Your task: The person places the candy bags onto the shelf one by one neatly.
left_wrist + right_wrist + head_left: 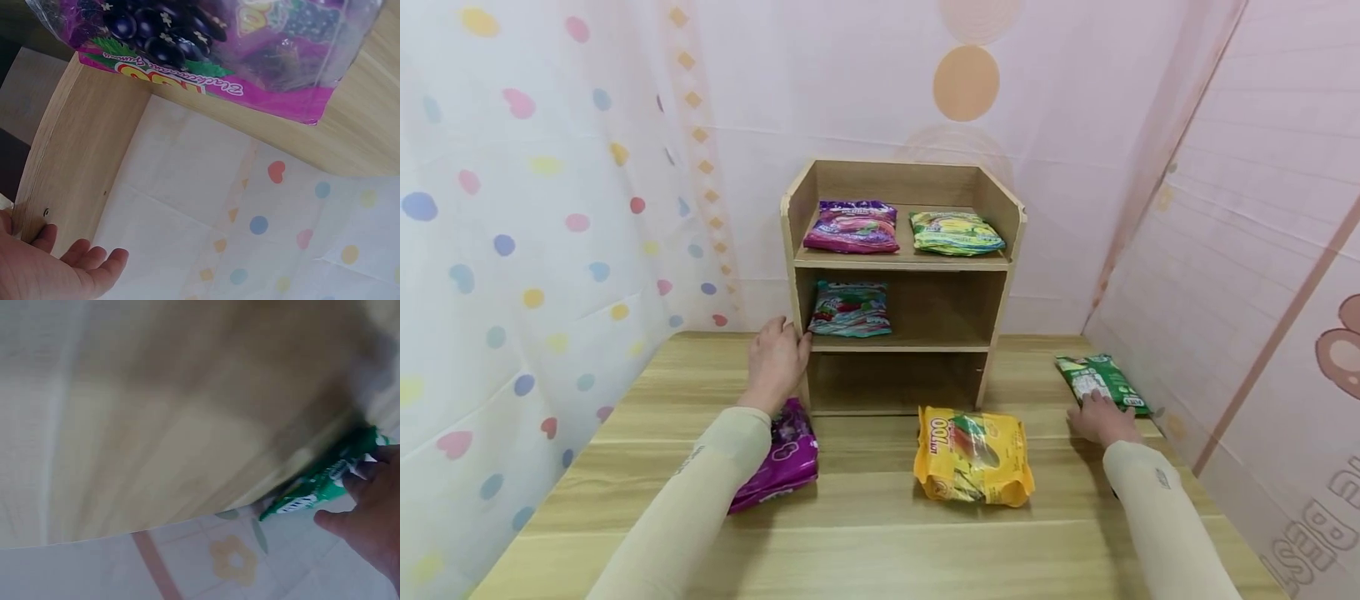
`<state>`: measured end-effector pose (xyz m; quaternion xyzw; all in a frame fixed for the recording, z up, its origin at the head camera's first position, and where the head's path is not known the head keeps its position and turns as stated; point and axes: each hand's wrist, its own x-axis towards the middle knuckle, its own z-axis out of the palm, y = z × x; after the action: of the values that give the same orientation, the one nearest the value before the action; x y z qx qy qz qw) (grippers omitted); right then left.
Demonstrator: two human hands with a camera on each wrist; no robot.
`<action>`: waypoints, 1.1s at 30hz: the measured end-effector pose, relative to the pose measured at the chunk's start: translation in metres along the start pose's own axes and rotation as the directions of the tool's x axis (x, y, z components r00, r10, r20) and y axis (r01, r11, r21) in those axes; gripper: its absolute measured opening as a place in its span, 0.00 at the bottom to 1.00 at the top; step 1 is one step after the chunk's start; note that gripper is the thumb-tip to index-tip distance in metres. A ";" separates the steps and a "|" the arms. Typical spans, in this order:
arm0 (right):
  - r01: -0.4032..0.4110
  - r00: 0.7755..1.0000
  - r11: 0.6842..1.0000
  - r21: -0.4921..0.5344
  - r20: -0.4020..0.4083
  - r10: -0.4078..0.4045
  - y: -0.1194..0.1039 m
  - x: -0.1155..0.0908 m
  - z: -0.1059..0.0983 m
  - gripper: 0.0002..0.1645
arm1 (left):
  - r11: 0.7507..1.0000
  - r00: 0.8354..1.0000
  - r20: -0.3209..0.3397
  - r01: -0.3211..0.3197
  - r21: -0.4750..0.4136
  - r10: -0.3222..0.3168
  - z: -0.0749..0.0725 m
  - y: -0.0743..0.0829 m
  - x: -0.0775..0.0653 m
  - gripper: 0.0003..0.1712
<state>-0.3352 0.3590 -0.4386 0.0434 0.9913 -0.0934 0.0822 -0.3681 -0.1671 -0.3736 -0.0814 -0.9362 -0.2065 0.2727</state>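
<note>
My left hand [777, 360] is at the left side of a small wooden shelf [904, 265], thumb near its front edge and fingers loosely extended along the side panel. A purple blackcurrant gummy bag [206, 94] lies on the table below that forearm, partly hidden by the sleeve. At the right, my right hand [1103, 418] reaches to a green candy bag [1112, 379], fingertips over its near part and thumb spread apart from it. The right wrist view shows the fingers [359, 484] against the green bag at the table's edge.
A yellow mango candy bag [973, 457] lies on the table before the shelf. The top tier bears a purple-pink bag [853, 227] and a yellow-green bag [957, 232]; a teal bag [850, 309] sits at the middle tier's left. Patterned curtains [550, 208] surround the table.
</note>
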 end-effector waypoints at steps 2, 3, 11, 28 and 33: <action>0.006 1.000 1.000 -0.008 0.016 -0.006 0.003 -0.001 0.003 0.40 | 1.000 1.000 0.000 -0.001 -0.003 0.001 0.000 0.001 0.001 0.22; 0.010 1.000 1.000 -0.013 0.015 -0.010 0.004 -0.001 0.005 0.40 | 1.000 1.000 -0.003 -0.002 0.000 0.002 0.000 0.001 0.001 0.22; 0.054 0.998 0.995 -0.084 -0.023 -0.056 0.004 -0.003 0.015 0.35 | 1.000 1.000 -0.003 0.010 0.007 -0.010 0.000 0.001 0.002 0.22; 0.325 0.928 0.940 -0.105 -0.158 -0.338 -0.011 -0.007 0.018 0.19 | 1.000 1.000 0.015 0.019 0.010 -0.019 0.000 0.000 -0.001 0.22; 0.366 0.874 0.902 -0.230 -0.250 -0.418 0.001 -0.009 0.024 0.30 | 1.000 1.000 0.021 0.020 0.012 -0.021 0.001 0.000 0.000 0.23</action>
<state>-0.3222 0.3548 -0.4599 -0.1530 0.9847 -0.0128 -0.0827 -0.3682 -0.1671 -0.3745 -0.0724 -0.9410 -0.2029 0.2609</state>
